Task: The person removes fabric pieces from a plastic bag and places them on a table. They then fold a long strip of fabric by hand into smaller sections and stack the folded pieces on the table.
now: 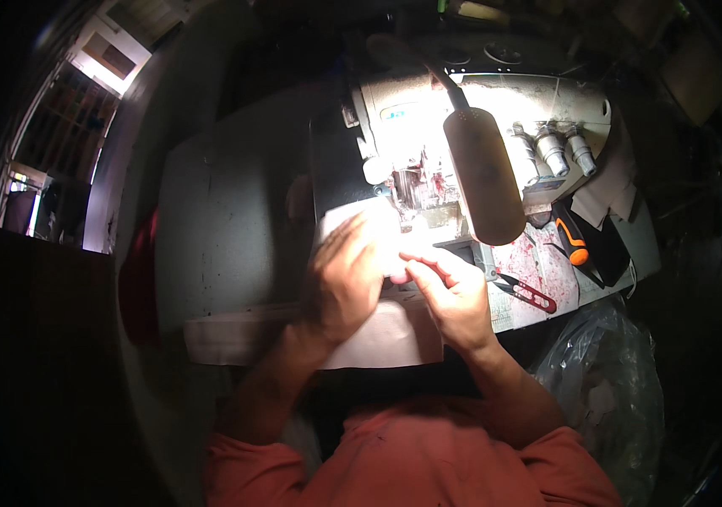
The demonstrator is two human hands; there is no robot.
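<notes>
Under the bright light, a white piece of cloth (385, 226) is raised in front of the sewing machine (547, 100). My left hand (346, 283) grips it from the left, its fingers slightly blurred and bent over the cloth. At the cloth's lower right edge, my right hand (456, 297) pinches with thumb and forefinger. Glare washes out the detail between the two hands. Below them, a long pale pink cloth (238, 338) lies along the table's front edge, partly covered by my left forearm.
A long lamp head (484, 177) hangs over the machine, right of my hands. Red-handled thread snips (534, 296) and a black-and-orange-handled tool (576, 243) lie on the white table (209, 253)'s right side. A clear plastic bag (610, 380) hangs at the lower right.
</notes>
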